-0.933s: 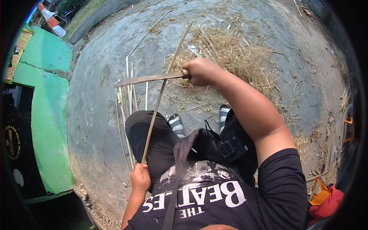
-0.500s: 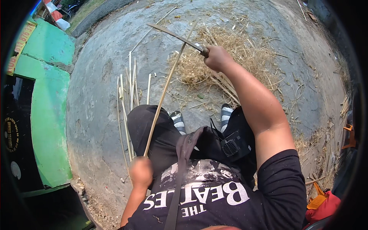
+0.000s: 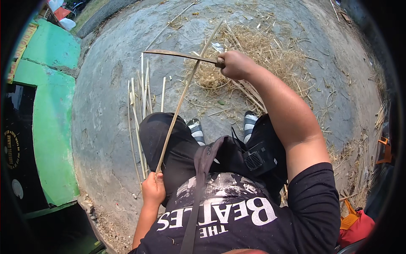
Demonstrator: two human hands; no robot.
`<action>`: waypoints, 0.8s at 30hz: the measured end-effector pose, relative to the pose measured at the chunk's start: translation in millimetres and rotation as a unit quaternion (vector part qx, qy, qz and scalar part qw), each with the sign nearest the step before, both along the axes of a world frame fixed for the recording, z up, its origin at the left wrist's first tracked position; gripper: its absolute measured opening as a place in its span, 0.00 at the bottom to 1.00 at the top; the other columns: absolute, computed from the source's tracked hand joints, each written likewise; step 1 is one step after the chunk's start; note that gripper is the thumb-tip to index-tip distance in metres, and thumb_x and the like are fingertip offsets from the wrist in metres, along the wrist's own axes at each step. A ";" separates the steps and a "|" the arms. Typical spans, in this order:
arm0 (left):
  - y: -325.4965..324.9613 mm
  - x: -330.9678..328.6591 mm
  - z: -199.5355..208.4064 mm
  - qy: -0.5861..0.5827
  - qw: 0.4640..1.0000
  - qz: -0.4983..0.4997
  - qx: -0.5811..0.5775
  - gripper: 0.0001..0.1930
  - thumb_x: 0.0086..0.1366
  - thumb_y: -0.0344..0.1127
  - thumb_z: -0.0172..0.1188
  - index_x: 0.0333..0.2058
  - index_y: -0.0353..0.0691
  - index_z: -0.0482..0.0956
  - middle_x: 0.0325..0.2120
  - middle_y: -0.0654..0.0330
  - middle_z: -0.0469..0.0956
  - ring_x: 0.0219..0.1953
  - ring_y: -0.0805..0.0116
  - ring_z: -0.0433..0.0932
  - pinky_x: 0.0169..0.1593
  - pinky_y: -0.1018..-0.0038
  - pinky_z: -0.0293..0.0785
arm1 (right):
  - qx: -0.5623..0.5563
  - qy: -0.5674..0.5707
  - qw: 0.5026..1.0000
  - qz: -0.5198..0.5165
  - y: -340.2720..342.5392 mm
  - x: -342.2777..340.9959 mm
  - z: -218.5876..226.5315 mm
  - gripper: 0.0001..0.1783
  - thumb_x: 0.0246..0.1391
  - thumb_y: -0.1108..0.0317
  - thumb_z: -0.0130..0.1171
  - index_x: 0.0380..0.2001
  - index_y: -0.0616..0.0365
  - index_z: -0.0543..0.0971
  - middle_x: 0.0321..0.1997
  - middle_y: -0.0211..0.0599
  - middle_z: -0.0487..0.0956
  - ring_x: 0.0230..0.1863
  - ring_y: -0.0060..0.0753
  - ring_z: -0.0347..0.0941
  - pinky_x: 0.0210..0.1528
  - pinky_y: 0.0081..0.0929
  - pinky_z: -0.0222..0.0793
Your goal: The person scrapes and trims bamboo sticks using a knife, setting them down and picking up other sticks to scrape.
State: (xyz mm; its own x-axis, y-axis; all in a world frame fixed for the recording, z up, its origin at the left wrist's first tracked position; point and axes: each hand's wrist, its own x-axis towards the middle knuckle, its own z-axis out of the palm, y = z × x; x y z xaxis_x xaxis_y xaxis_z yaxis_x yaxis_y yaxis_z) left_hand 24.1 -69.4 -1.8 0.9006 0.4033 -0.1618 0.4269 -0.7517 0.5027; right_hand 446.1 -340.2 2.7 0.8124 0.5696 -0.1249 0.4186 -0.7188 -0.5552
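My left hand [image 3: 153,189] is closed round the near end of a long, pale bamboo strip [image 3: 179,103]. The strip slants up and away to the right, past my left knee, over the ground. In my right hand [image 3: 235,64] is the wooden handle of a machete [image 3: 179,54], its long blade pointing left. The blade lies across the upper part of the strip and appears to touch it. More thin bamboo strips [image 3: 136,114] lie to the left of my left knee, their near ends close to my left hand.
A heap of curly bamboo shavings [image 3: 262,55] lies beyond my feet on the grey concrete ground [image 3: 105,127]. A green wall [image 3: 53,139] stands at the left. A black device [image 3: 260,160] rests on my lap. Red cloth [image 3: 358,228] with an orange piece is at lower right.
The machete has come nearer and turned from a slant to almost level, sliding along the strip. My left hand has shifted slightly and still grips the strip.
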 end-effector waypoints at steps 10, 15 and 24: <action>-0.9 -2.5 -9.0 -0.051 0.998 0.010 -0.024 0.32 0.75 0.61 0.48 0.25 0.33 0.69 0.17 0.42 0.72 0.24 0.35 0.75 0.27 0.54 0.67 | 0.071 -0.101 0.992 -0.027 15.3 -16.8 -13.5 0.05 0.49 0.68 0.62 0.32 0.53 0.81 0.29 0.48 0.82 0.33 0.56 0.80 0.36 0.49 0.76; 5.7 -4.7 -7.5 -0.005 1.000 0.007 -0.026 0.32 0.75 0.61 0.47 0.25 0.33 0.69 0.18 0.41 0.71 0.24 0.33 0.74 0.27 0.53 0.67 | -0.013 -0.064 0.998 0.021 11.3 -18.4 -1.6 0.11 0.51 0.67 0.60 0.39 0.49 0.84 0.36 0.44 0.85 0.42 0.52 0.83 0.45 0.45 0.79; -0.3 0.6 5.1 0.000 1.000 -0.001 -0.022 0.32 0.75 0.60 0.47 0.26 0.33 0.70 0.17 0.41 0.71 0.24 0.35 0.74 0.26 0.56 0.66 | 0.033 -0.066 0.997 -0.035 -2.6 9.3 -17.6 0.10 0.51 0.66 0.61 0.37 0.48 0.84 0.36 0.44 0.85 0.40 0.52 0.83 0.44 0.46 0.78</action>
State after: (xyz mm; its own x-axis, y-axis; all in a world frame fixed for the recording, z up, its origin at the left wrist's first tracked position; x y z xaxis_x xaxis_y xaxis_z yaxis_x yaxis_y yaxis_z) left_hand 24.7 -69.7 3.3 0.9011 0.3946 -0.1797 0.4262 -0.7298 0.5346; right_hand 455.4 -342.8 -14.9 0.8571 0.5147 0.0222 0.4419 -0.7125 -0.5450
